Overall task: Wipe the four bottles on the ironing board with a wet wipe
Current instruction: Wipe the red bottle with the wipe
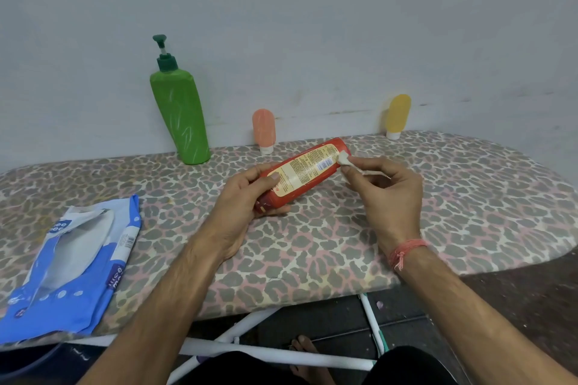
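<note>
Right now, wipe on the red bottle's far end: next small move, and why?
Probably drag the wet wipe down the red bottle toward the left hand. The right hand pinches it at the far end, so the label and near half look unwiped.

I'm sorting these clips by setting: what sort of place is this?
Probably a room at home: a folding ironing board with a leopard-print cover stands against a plain wall, holding toiletry bottles.

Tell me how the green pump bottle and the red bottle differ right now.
The green pump bottle stands upright by the wall, untouched; the red bottle is tilted, gripped by the left hand while the right hand presses a wipe on it. The green one is taller, with no label showing; the red one shows a cream label. Both are over the ironing board.
</note>
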